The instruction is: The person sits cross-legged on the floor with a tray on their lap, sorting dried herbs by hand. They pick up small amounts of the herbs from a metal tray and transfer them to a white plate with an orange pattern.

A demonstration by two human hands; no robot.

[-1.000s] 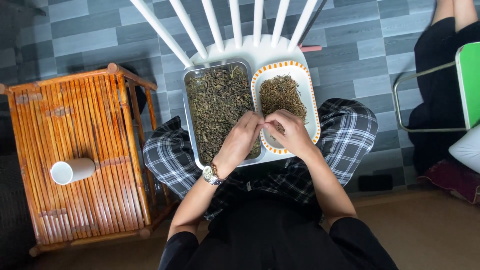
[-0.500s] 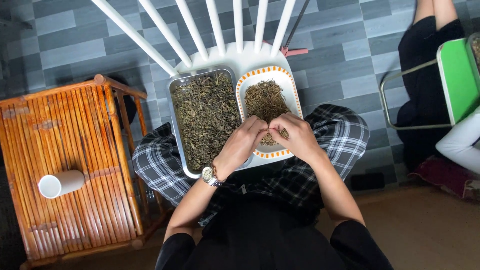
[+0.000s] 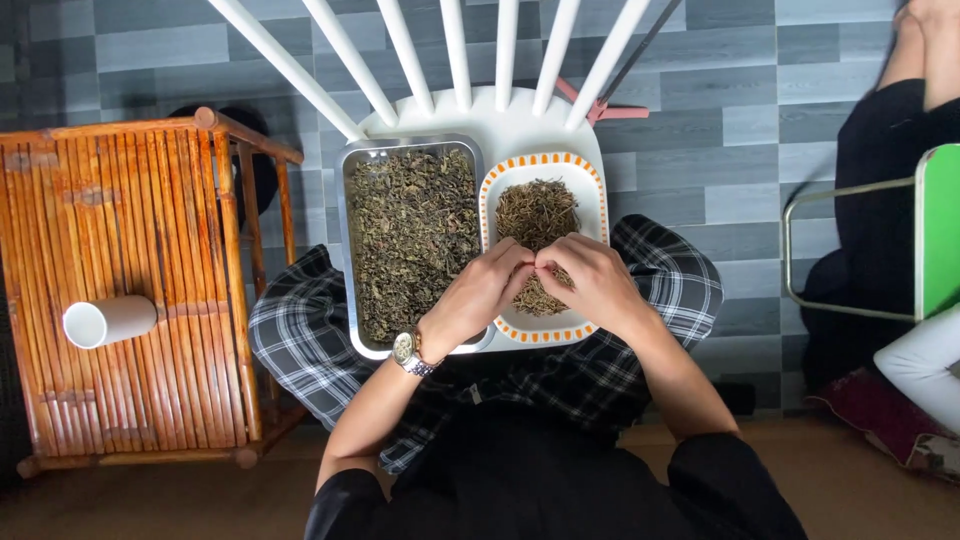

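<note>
A metal tray (image 3: 352,250) full of dried green-brown leaves rests on a white chair seat and my lap. Beside it on the right lies a white plate with an orange-dotted rim (image 3: 590,180) holding a smaller heap of dried stems (image 3: 535,212). My left hand (image 3: 478,296), with a wristwatch, and my right hand (image 3: 592,282) meet fingertip to fingertip over the near part of the plate, pinching a small piece of the dried plant between them. The piece itself is too small to make out.
A bamboo stool (image 3: 130,290) stands at my left with a white cup (image 3: 108,321) lying on its side on it. The white chair's back slats (image 3: 455,50) fan out ahead. Another person sits at the right by a green chair (image 3: 935,230).
The view has shifted slightly; my hands stay together over the plate, working at the dried plant piece, having drifted from the tray's edge toward the plate.
</note>
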